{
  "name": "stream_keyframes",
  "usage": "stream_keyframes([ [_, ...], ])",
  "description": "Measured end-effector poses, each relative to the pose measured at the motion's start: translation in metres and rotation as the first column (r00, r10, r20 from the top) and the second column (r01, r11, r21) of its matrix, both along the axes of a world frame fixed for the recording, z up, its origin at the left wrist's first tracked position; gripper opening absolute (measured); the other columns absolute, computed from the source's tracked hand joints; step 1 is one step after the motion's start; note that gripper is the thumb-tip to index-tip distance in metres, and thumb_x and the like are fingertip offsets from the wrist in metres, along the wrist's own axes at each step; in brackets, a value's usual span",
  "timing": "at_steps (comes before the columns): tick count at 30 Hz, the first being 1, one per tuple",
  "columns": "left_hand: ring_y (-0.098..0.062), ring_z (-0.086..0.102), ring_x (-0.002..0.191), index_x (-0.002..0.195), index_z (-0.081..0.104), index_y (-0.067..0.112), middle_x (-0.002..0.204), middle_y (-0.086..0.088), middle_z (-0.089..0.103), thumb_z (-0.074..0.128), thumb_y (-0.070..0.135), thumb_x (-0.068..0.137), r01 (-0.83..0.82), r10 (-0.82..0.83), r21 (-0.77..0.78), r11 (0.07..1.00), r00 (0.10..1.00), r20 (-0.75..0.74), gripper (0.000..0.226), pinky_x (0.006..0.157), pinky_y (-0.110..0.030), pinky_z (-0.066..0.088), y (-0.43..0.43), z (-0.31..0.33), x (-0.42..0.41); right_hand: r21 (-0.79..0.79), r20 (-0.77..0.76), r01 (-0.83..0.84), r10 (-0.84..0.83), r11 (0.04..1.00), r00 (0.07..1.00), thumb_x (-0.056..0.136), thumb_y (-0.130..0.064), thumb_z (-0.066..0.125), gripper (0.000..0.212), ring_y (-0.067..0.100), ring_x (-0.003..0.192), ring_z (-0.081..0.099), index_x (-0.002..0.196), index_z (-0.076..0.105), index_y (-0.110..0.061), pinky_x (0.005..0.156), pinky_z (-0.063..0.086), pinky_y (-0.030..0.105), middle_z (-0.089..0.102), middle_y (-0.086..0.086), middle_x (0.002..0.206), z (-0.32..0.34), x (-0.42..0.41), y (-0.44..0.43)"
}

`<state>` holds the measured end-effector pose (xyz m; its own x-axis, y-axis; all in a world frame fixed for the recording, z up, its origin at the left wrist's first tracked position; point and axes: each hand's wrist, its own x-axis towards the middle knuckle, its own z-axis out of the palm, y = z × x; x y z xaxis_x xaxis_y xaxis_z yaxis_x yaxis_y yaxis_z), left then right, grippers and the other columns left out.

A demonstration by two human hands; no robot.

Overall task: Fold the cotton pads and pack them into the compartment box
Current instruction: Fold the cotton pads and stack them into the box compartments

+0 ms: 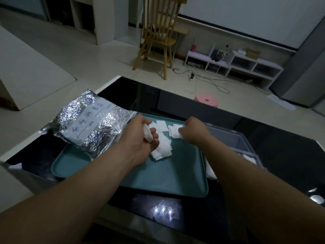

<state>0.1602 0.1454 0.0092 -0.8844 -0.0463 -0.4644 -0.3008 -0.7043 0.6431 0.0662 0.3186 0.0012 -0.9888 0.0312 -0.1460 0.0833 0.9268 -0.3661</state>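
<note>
White square cotton pads (pixel 162 147) lie in a loose heap on the far half of a teal tray (pixel 168 180). My left hand (pixel 140 138) hovers over the heap and grips a folded bundle of pads (pixel 147 133) in its curled fingers. My right hand (pixel 193 132) is at the tray's far right, fingers curled down onto a few more pads (pixel 175 131) and pinching them. A clear plastic compartment box (pixel 233 140) stands just right of the tray, partly hidden by my right forearm, with some white pads in its near compartment (pixel 249 158).
A crinkled silver foil pouch (pixel 88 124) rests across the tray's far left corner. The tray sits on a glossy black table (pixel 290 155). Beyond the table are a pink stool (pixel 206 100), a wooden chair (pixel 158 36) and a low white shelf (pixel 233 66).
</note>
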Motion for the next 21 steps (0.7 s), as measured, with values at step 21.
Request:
stream_keyframes([
  [21,-0.011,0.042,0.053,0.092,0.052,0.02,0.074,-0.002,0.047,0.06,0.009,0.093,0.261,-0.313,-0.442,0.858,0.948,-0.049,0.014,0.046,-0.021,0.031,0.023,-0.008,0.016,-0.796,0.343,0.267,0.041,0.544,0.939,0.102,-0.013,0.062,0.026,0.018,0.071,0.067,0.126,0.064,-0.002,0.065,0.045,0.03,0.068,0.019,0.103,0.015,0.085,0.036],
])
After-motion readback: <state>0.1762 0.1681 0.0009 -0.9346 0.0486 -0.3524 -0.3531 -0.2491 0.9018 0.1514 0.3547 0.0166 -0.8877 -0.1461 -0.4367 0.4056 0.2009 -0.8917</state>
